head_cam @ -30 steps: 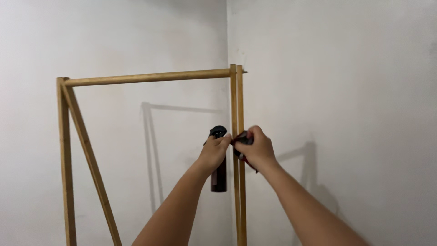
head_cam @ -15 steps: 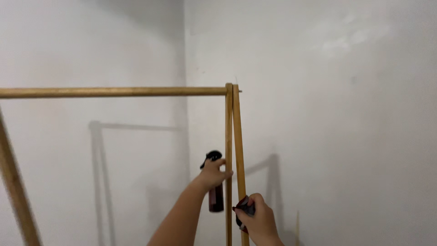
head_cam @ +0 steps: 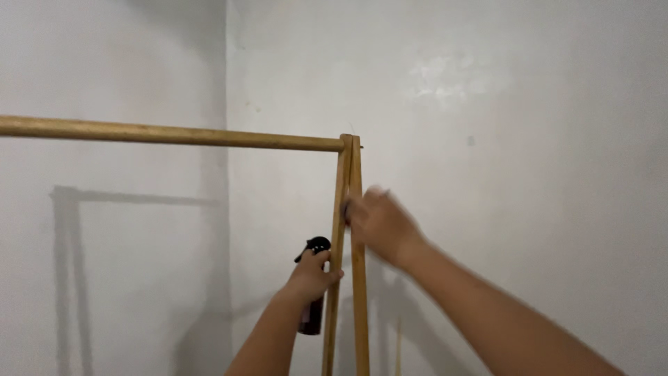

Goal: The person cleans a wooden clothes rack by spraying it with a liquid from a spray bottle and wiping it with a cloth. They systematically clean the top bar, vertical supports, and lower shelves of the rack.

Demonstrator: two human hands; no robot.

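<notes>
A wooden clothes rack fills the view: a round top rail [head_cam: 174, 135] runs from the left edge to two upright legs [head_cam: 356, 278] at centre. My left hand [head_cam: 311, 275] grips a dark spray bottle [head_cam: 314, 306] with a black nozzle, held just left of the legs, thumb against the near leg. My right hand [head_cam: 379, 224] is blurred with motion and pressed against the upper part of the legs; a small dark thing shows at its fingertips, too blurred to name.
White walls meet in a corner [head_cam: 227, 83] behind the rack. The rack's shadow [head_cam: 76, 209] falls on the left wall. A thin pale rod [head_cam: 399, 348] stands near the wall to the right of the legs.
My right hand has moved up the legs from low near the frame's bottom to just below the top joint. The view has shifted closer and rightward. My left hand keeps hold of the bottle.
</notes>
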